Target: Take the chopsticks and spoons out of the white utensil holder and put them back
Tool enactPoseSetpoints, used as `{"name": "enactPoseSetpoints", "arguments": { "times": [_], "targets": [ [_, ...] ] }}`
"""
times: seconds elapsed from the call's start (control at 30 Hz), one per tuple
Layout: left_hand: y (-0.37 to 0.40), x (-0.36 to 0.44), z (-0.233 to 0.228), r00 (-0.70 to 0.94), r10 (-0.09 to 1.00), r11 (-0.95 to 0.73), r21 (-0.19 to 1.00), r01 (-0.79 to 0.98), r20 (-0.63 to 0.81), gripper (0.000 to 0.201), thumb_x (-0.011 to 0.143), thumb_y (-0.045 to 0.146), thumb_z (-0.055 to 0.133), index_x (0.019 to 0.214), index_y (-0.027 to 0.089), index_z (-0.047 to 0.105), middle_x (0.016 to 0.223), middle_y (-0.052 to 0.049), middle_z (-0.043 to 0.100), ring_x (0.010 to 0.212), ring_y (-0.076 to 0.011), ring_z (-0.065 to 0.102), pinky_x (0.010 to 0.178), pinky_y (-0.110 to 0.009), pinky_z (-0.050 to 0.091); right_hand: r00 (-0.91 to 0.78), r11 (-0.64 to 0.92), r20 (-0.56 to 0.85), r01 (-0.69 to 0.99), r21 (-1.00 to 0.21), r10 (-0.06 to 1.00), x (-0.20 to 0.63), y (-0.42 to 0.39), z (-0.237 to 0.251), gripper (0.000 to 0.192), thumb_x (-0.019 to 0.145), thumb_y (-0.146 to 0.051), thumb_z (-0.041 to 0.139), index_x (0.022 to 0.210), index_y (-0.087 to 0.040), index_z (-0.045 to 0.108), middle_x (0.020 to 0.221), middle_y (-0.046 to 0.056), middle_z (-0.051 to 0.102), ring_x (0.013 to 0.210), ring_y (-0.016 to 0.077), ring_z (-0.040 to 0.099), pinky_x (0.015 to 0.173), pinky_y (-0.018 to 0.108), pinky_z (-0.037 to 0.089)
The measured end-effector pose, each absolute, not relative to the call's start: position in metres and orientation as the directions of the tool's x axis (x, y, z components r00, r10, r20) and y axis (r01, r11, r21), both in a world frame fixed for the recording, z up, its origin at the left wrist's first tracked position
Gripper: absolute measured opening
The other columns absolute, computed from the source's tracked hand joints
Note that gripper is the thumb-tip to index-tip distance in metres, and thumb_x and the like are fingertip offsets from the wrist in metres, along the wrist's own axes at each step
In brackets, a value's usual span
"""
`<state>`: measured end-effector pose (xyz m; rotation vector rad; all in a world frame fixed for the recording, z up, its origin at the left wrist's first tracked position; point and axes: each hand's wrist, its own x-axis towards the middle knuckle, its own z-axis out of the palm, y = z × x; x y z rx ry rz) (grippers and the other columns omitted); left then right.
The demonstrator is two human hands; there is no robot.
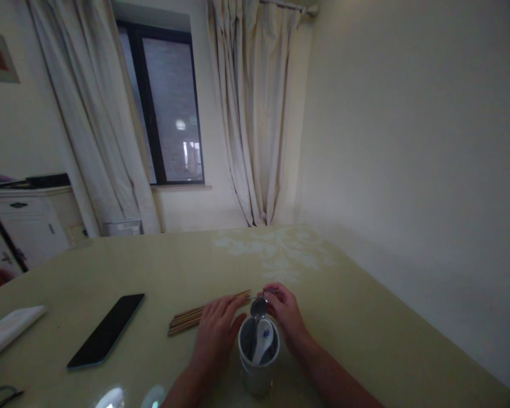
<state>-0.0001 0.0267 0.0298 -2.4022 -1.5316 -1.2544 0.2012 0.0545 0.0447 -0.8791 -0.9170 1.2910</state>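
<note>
My left hand [216,323] lies over a bundle of wooden chopsticks [185,321] on the table, fingers stretched across them and thumb apart, close to the cup. The chopstick tips stick out past my fingers. My right hand [284,309] is closed in a pinch on a thin metal utensil [255,297], whose kind I cannot make out. Between my hands stands a pale cylindrical cup [257,377]. A white ceramic spoon [263,338] with a blue mark leans inside it. A metal spoon [258,307] shows its bowl above the rim, near my right fingertips.
A black tablet or large phone [106,333] lies on the green-yellow table [165,266] to the left. Further left are a white object [11,330] and dark-handled scissors or similar [2,391]. Shiny spots [110,398] show at the front edge. A wall [408,198] borders the right side.
</note>
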Motion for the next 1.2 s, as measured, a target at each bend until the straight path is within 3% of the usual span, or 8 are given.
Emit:
{"name": "enactPoseSetpoints", "arguments": {
  "times": [0.1,0.23,0.37,0.53,0.73,0.87,0.97,1.2],
  "targets": [
    [0.033,-0.003,0.024,0.256,0.734,-0.497,0.240,0.834,0.629,0.029,0.099,0.019,0.059,0.119,0.030,0.076,0.113,-0.006,0.078,0.104,-0.0250,0.072,0.093,-0.038,0.054,0.005,0.067,0.070,-0.385,-0.920,0.998,0.196,0.051,0.041,0.042,0.064,-0.049,0.096,0.084,-0.019,0.074,0.080,0.005,0.079,0.073,0.0227,0.075,0.069,0.034,0.060],
    [0.037,-0.006,0.024,0.293,0.743,-0.488,0.189,0.852,0.602,0.031,0.099,0.016,0.057,0.119,0.029,0.076,0.112,-0.006,0.078,0.103,-0.0247,0.071,0.093,-0.037,0.052,-0.022,0.020,0.033,-0.441,-0.897,0.999,0.195,0.050,0.038,0.041,0.065,-0.047,0.096,0.087,-0.020,0.073,0.080,0.003,0.079,0.072,0.0221,0.075,0.069,0.032,0.058],
    [0.041,-0.023,0.032,0.292,0.838,-0.429,0.228,0.874,0.461,0.044,0.095,0.009,0.052,0.124,0.032,0.076,0.107,-0.005,0.078,0.101,-0.0236,0.071,0.092,-0.034,0.052,-0.093,-0.022,0.022,-0.443,-0.896,0.995,0.198,0.048,0.042,0.047,0.063,-0.046,0.098,0.095,-0.021,0.075,0.095,0.006,0.081,0.081,0.0239,0.076,0.072,0.033,0.058],
    [0.057,-0.068,0.034,0.058,0.928,-0.205,0.376,0.903,0.368,0.041,0.102,0.019,0.042,0.124,0.029,0.076,0.115,-0.006,0.072,0.102,-0.0212,0.070,0.091,-0.031,0.053,-0.066,0.056,0.085,-0.359,-0.932,0.994,0.207,0.047,0.051,0.053,0.077,-0.066,0.085,0.105,-0.022,0.079,0.119,0.011,0.078,0.100,0.0274,0.075,0.084,0.038,0.058],
    [0.072,-0.098,0.017,-0.020,0.921,-0.153,0.410,0.899,0.389,0.050,0.096,0.007,0.036,0.125,0.020,0.075,0.119,-0.010,0.068,0.103,-0.0213,0.069,0.097,-0.034,0.054,-0.239,0.156,0.224,-0.272,-0.949,0.945,0.214,0.040,0.061,0.059,0.092,-0.074,0.063,0.100,-0.019,0.083,0.098,0.012,0.079,0.090,0.0253,0.072,0.084,0.039,0.055],
    [0.073,-0.095,0.014,-0.023,0.928,-0.158,0.447,0.881,0.373,0.045,0.101,0.014,0.036,0.120,0.020,0.076,0.113,-0.009,0.071,0.108,-0.0230,0.070,0.099,-0.034,0.053,-0.292,0.163,0.235,-0.251,-0.954,0.927,0.214,0.032,0.069,0.049,0.083,-0.066,0.080,0.102,-0.021,0.082,0.092,0.007,0.078,0.085,0.0234,0.070,0.084,0.036,0.054],
    [0.074,-0.093,0.014,-0.012,0.937,-0.155,0.445,0.882,0.349,0.044,0.102,0.017,0.036,0.113,0.020,0.078,0.112,-0.010,0.074,0.109,-0.0245,0.070,0.102,-0.036,0.053,-0.286,0.152,0.220,-0.239,-0.959,0.933,0.214,0.029,0.073,0.038,0.076,-0.055,0.090,0.093,-0.022,0.082,0.086,0.004,0.076,0.080,0.0217,0.068,0.077,0.033,0.053],
    [0.074,-0.094,0.015,0.032,0.948,-0.166,0.406,0.899,0.317,0.041,0.101,0.018,0.041,0.108,0.023,0.081,0.110,-0.009,0.077,0.109,-0.0249,0.070,0.102,-0.036,0.051,-0.201,0.287,0.342,-0.260,-0.922,0.918,0.213,0.028,0.076,0.022,0.080,-0.043,0.088,0.077,-0.021,0.082,0.088,0.004,0.071,0.081,0.0193,0.065,0.075,0.031,0.052]
  ]
}}
